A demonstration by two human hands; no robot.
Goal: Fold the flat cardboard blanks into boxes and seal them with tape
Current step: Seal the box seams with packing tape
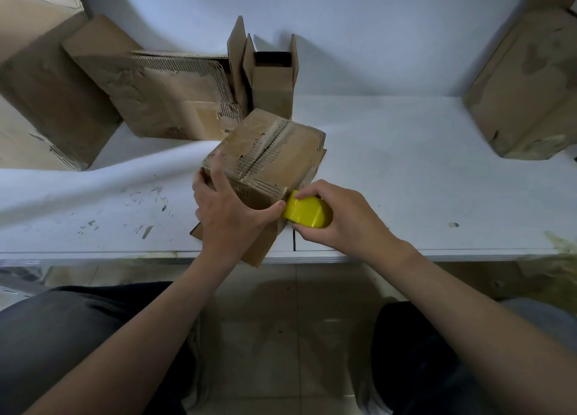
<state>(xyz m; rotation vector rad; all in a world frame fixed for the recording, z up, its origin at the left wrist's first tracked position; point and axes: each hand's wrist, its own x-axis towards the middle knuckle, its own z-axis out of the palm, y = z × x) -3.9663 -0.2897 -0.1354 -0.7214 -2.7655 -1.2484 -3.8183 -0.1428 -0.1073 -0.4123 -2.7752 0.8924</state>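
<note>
Left hand point(228, 208) grips box point(268, 158) near corner, thumb pressing side. Right hand point(340, 214) clutches yellow tape roll point(307, 211) against box. Box on bench point(406, 171) edge; light, worn cardboard, likely crushable: hold corners.

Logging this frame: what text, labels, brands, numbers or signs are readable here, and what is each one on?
No text here can be read.
Torn box: dark marks near its lower edge, too blurred to read.
Held box: no print shows, only torn paper and old tape.
Tape roll: plain yellow, no label visible.
Table: scuffs and one short black line, no writing.
</note>
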